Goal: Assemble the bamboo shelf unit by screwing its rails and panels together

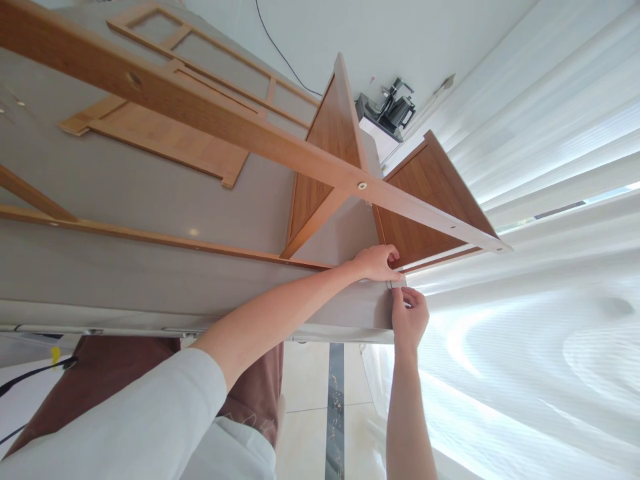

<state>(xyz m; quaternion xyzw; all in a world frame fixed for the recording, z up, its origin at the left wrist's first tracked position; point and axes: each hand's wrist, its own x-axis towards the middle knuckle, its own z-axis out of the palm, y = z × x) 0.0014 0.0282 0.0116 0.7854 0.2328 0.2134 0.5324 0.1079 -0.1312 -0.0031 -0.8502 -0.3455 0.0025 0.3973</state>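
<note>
A partly assembled wooden frame stands on the grey table, with two brown panels, one nearer the middle and one at its right end. My left hand is curled around the end of the frame's lower rail, by the bottom corner of the right panel. Just below it, my right hand is pinched closed, thumb against fingers. A thin dark rod sticks up from its fingertips towards the rail. The rod's other end is hidden or too small to tell.
Lying on the grey table are a flat wooden panel and a ladder-like wooden frame. A black kettle stands on a small stand behind. White curtains hang close on the right. The table's front edge is near my body.
</note>
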